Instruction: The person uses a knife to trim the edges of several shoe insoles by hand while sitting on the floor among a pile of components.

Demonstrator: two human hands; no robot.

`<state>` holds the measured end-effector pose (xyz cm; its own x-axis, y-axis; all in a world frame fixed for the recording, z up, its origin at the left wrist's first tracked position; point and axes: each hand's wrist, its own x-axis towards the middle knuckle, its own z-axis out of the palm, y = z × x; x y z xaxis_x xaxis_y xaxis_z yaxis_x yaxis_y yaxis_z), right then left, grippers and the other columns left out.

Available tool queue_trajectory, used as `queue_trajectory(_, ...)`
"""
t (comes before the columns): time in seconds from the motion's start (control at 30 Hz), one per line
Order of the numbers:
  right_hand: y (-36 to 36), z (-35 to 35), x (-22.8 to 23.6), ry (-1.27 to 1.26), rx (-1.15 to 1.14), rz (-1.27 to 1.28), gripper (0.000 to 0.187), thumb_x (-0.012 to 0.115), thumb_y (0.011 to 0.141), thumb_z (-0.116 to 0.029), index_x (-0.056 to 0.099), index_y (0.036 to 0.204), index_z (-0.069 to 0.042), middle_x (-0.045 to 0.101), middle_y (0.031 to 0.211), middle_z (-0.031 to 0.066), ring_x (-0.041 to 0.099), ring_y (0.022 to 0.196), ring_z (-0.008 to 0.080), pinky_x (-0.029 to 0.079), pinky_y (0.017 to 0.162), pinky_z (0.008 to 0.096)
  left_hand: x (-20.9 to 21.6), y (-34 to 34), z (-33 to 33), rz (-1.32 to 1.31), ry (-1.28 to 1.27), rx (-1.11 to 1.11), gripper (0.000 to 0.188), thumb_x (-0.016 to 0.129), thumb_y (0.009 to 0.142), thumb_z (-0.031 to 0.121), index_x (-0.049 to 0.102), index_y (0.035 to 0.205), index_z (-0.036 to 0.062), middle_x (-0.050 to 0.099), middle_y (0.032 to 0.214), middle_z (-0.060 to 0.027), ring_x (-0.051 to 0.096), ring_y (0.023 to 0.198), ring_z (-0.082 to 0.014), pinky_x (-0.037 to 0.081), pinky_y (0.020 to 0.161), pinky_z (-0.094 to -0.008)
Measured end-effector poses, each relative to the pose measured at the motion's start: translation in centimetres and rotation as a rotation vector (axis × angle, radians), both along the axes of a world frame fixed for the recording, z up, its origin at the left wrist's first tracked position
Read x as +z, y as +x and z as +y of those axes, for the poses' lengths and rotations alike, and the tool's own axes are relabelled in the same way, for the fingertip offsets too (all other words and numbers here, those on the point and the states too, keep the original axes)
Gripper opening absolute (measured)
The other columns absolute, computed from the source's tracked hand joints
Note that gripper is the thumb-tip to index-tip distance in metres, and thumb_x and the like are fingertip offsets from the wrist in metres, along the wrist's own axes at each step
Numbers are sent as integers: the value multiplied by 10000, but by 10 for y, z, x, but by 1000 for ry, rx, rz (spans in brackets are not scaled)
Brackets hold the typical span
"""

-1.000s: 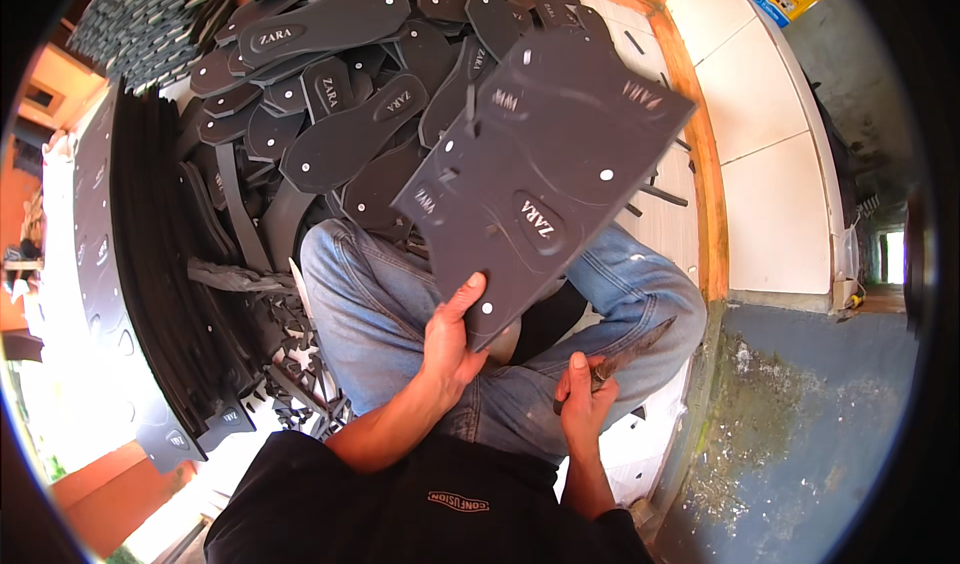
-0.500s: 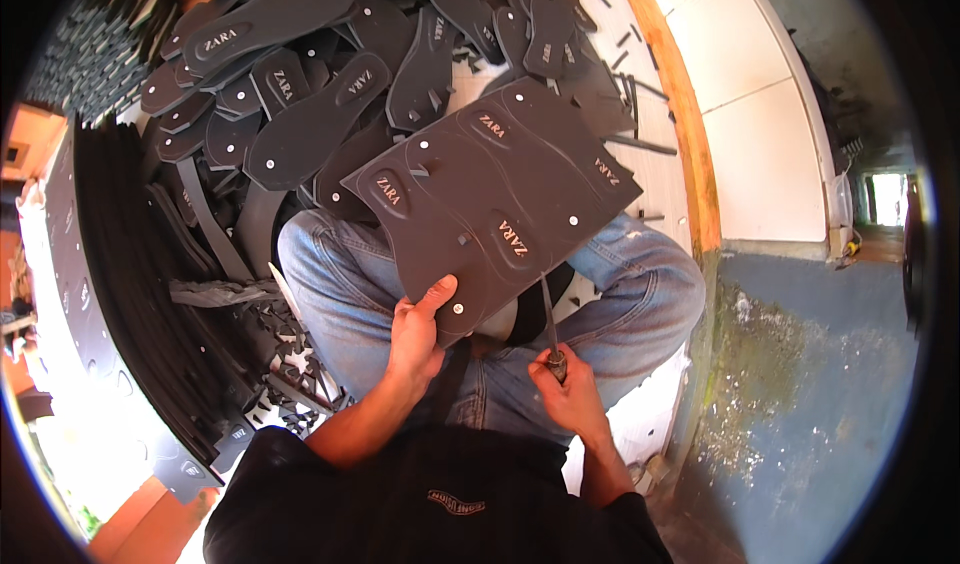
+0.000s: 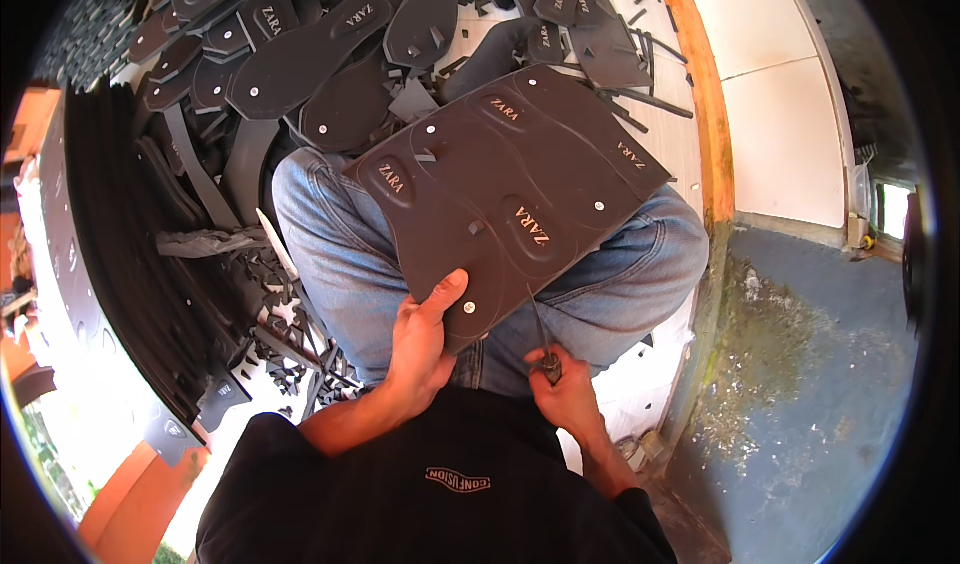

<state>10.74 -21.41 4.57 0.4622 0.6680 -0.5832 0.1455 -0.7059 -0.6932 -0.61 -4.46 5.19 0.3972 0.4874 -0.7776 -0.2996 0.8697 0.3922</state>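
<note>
A dark foam sheet (image 3: 460,184) moulded with several sandal-sole outlines lies tilted over my lap. My left hand (image 3: 425,329) grips its near left corner, thumb on top and fingers underneath. In my right hand (image 3: 562,382) is a thin-bladed knife (image 3: 540,332), held by its handle. The blade points up and away, its tip at the sheet's near edge beside a curved outline. Two small dark scraps lie on top of the sheet.
Cut-out soles (image 3: 310,59) are heaped beyond my knees. A tall stack of dark sheets (image 3: 120,244) stands at the left, with scraps (image 3: 290,369) beside it. A wooden strip (image 3: 708,94) edges the floor at the right, next to white tiles (image 3: 775,124).
The view has shifted, and the heap sits higher in it. The sheet lies a little farther right. The knife is still at its near edge, with its blade tip now over the sheet.
</note>
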Motion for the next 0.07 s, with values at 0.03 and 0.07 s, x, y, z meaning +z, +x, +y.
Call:
queue_trajectory(0.03,0,-3,-1,2,2,-1,145,554,751,-39,618,878,-7,496,494,83,484,431,135,384,452,288,0,0,-2,5,-2,-9,257,659,842,227,560,976,32,609,820,-55,611,674,-148,504,547,-279)
queue_trajectory(0.07,-1,-4,-2,-8,4,3,150,555,752,-44,620,882,-11,501,496,87,491,430,140,385,451,291,0,-2,-4,12,-4,-8,257,659,842,227,560,976,32,609,820,-55,611,674,-148,504,547,-279)
